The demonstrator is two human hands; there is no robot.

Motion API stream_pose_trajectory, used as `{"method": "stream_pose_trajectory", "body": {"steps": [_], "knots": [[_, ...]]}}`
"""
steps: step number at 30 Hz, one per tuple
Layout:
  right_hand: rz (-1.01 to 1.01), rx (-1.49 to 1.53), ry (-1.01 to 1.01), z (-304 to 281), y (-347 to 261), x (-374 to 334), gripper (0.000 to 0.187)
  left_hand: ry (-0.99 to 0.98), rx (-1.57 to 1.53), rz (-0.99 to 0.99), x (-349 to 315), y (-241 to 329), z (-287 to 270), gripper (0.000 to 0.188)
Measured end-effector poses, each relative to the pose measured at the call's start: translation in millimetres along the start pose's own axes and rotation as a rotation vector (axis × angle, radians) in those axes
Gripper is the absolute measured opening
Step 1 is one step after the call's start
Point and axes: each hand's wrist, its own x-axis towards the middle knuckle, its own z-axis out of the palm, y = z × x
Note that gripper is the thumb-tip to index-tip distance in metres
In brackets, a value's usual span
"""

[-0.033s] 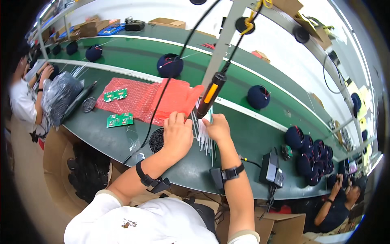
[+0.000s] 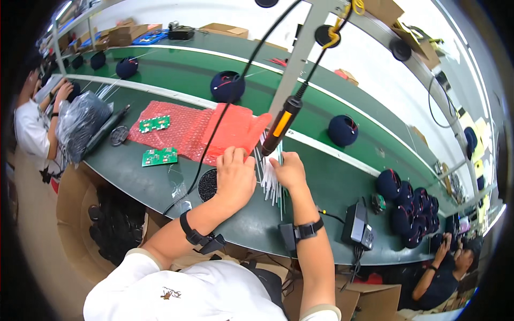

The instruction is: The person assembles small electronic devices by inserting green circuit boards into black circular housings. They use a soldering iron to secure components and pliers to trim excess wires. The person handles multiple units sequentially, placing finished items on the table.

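Note:
My left hand [image 2: 235,171] rests palm down with its fingers bent together over the near right edge of a red bubble-wrap bag [image 2: 179,134]; the fingertips are partly hidden. Close by, my right hand [image 2: 289,170] has curled fingers, its thumb against a bundle of thin white strips [image 2: 271,184]. What lies inside its fingers is hidden. Just above the hands hangs a black and orange electric screwdriver [image 2: 282,125] on a cable. One green circuit board [image 2: 155,124] is on the bag; further boards [image 2: 159,157] lie beside it.
Left of my wrist stands a round dish of small black parts [image 2: 208,184]. Dark blue round shells [image 2: 343,130] sit along the green conveyor [image 2: 289,109], more clustered at right. A black power box [image 2: 357,224] is near the table edge. Co-workers sit on both sides.

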Motion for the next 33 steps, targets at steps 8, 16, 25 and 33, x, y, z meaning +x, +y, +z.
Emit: {"method": "stream_pose_trajectory", "body": {"steps": [8, 16, 25, 33], "knots": [[-0.014, 0.356, -0.037, 6, 16, 2, 0.061, 0.039, -0.223, 0.014, 2, -5, 10, 0.021], [0.055, 0.290, -0.008, -32, 21, -41, 0.054, 0.291, -0.558, 0.063, 10, 5, -120, 0.019], [-0.146, 0.168, 0.090, 4, 35, -43, 0.034, 0.133, -0.287, 0.052, 181, -161, -74, 0.017], [-0.150, 0.232, 0.105, 8, 44, -46, 0.031, -0.179, 0.117, 0.200, 245, -170, 70, 0.054]]}}
